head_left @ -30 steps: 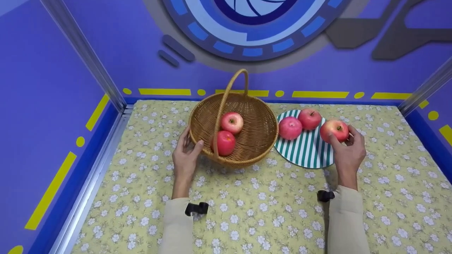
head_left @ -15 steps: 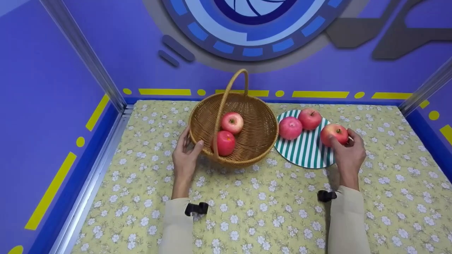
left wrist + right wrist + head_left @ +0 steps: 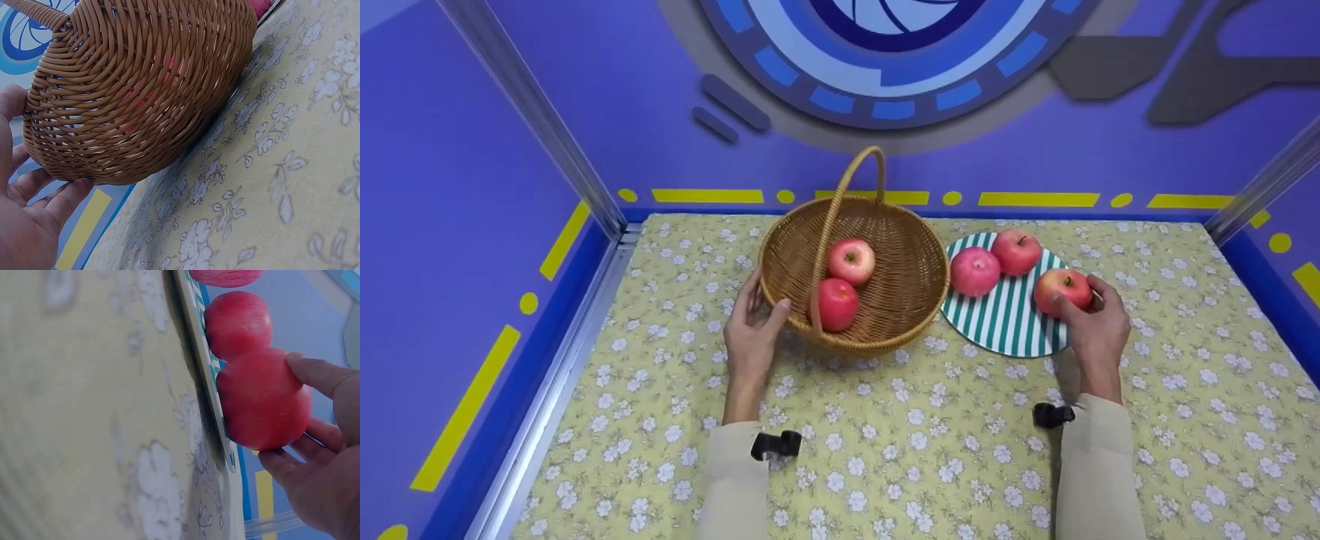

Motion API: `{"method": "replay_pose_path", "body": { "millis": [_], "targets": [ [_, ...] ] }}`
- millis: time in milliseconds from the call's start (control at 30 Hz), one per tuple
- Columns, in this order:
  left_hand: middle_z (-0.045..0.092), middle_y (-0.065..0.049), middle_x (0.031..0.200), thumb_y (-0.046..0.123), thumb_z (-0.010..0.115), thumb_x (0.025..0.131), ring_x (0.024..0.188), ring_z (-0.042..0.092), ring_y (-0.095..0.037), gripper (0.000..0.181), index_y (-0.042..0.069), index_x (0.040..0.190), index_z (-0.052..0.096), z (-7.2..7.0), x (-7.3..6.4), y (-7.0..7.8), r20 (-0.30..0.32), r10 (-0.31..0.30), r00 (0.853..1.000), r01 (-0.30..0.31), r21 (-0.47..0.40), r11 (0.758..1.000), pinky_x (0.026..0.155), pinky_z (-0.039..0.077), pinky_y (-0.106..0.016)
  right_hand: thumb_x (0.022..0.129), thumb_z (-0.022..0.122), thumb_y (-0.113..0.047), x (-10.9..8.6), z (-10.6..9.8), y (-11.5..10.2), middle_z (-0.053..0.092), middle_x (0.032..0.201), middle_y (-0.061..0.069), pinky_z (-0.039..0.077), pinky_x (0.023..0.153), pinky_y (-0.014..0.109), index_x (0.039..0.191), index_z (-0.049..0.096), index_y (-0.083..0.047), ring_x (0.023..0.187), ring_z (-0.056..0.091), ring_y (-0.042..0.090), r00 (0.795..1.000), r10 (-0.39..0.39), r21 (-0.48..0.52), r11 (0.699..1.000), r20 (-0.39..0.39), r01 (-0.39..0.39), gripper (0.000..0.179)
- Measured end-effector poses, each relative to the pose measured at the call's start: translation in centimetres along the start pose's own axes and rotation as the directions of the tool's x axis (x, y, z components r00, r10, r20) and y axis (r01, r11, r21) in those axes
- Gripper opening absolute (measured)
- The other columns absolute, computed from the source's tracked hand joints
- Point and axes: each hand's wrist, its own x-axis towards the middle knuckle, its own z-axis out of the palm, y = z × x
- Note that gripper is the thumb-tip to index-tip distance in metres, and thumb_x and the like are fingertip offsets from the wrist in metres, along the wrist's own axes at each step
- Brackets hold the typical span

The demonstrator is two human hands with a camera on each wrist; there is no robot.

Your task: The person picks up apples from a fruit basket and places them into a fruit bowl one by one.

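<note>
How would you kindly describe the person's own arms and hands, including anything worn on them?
The left sleeve and right sleeve are plain beige and end short of the hands. A small black fitting juts out on each sleeve's inner side. The left hand and right hand show no gloves or rings.

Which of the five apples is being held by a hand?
The rightmost round, red-yellow apple in the head view: the right hand grips it, while the other four apples are untouched.
</note>
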Motion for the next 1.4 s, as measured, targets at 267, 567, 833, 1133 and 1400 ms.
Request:
{"method": "replay_pose_path", "body": {
  "millis": [267,567,833,1133,1400],
  "targets": [
    [0.052,-0.01,0.159,0.012,0.079,0.097,0.142,0.053,-0.028,0.065,0.02,0.157,0.055,0.0,-0.1,0.0,0.001,0.004,1.0,-0.004,0.005,1.0,0.11,0.053,-0.033,0.099,0.079,-0.032,-0.2,0.0,0.2,0.038,0.168,0.011,0.043,0.12,0.038,0.167,0.037,-0.015,0.153,0.04,0.027,1.0,0.017,0.049,0.999,-0.006,-0.017,0.082],
    [0.053,-0.008,0.158,0.013,0.079,0.098,0.143,0.052,-0.026,0.065,0.021,0.157,0.054,-0.1,0.0,0.0,0.009,0.015,1.0,-0.016,0.011,1.0,0.113,0.05,-0.034,0.096,0.082,-0.03,0.1,0.3,0.1,0.043,0.166,0.012,0.046,0.118,0.036,0.166,0.038,-0.011,0.147,0.046,0.028,0.999,0.042,0.109,0.993,-0.028,-0.038,0.085],
    [0.056,-0.006,0.155,0.019,0.081,0.097,0.14,0.054,-0.025,0.066,0.024,0.157,0.055,-0.1,-0.2,0.0,0.002,0.009,1.0,-0.009,0.008,1.0,0.111,0.052,-0.034,0.098,0.079,-0.029,0.2,0.4,0.1,0.042,0.166,0.013,0.045,0.118,0.035,0.167,0.035,-0.011,0.149,0.045,0.027,0.998,0.055,0.119,0.992,-0.024,-0.052,0.083],
    [0.052,-0.007,0.159,0.022,0.082,0.097,0.143,0.052,-0.026,0.067,0.025,0.158,0.054,-0.1,-0.2,0.1,0.006,-0.023,1.0,0.023,0.01,1.0,0.112,0.051,-0.033,0.098,0.077,-0.037,-0.4,-0.1,-0.9,0.031,0.172,0.006,0.034,0.124,0.027,0.169,0.031,-0.015,0.157,0.03,0.019,0.997,0.043,0.105,0.994,-0.07,-0.035,0.087],
    [0.051,-0.008,0.159,0.014,0.079,0.098,0.144,0.05,-0.027,0.065,0.024,0.157,0.054,-0.2,-0.1,-0.1,0.003,-0.032,0.999,0.032,-0.004,0.999,0.113,0.05,-0.035,0.099,0.077,-0.037,-1.8,-0.4,-2.7,0.038,0.169,0.008,0.035,0.123,0.027,0.166,0.036,-0.013,0.155,0.035,0.02,0.991,-0.089,0.068,0.993,-0.103,0.097,0.083]
  ]
}}
